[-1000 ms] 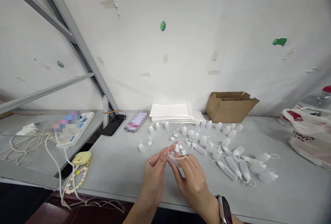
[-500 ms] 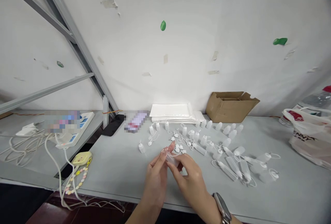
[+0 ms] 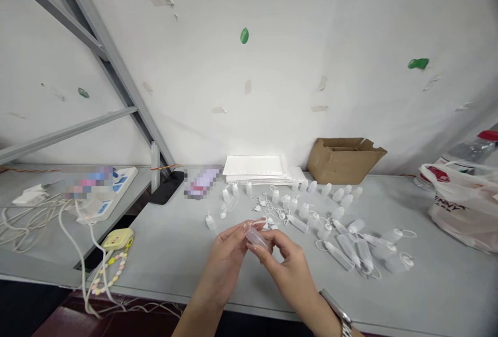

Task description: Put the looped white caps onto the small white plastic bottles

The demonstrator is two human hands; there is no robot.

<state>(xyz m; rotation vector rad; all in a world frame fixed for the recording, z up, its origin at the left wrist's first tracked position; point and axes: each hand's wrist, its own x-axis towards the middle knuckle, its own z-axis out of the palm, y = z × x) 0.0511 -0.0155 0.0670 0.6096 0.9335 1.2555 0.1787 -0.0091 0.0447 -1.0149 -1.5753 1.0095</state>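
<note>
A translucent white bottle (image 3: pixel 257 238) lies tilted between my two hands, above the front middle of the grey table (image 3: pixel 171 269). My left hand (image 3: pixel 227 251) pinches its upper left end, where a thin white strap shows. The fingers of my right hand (image 3: pixel 282 259) are closed round the bottle's lower right part. Just behind my hands lies a pile of small white caps with straps (image 3: pixel 268 212). Small capped bottles (image 3: pixel 249 188) stand behind it, and several slim bottles (image 3: pixel 339 256) lie to the right, some with looped straps.
White sheets (image 3: pixel 254 166) are stacked against the wall beside an open cardboard box (image 3: pixel 342 163). A plastic bag (image 3: pixel 462 207) and a large bottle (image 3: pixel 472 150) are at the right. To the left are a black phone (image 3: pixel 167 188), a yellow case (image 3: pixel 118 238), a power strip (image 3: pixel 112 199) and cables.
Both hands have shifted slightly, my left hand to the left and my right hand turned a little. More of the held bottle's body now shows. The view has moved slightly.
</note>
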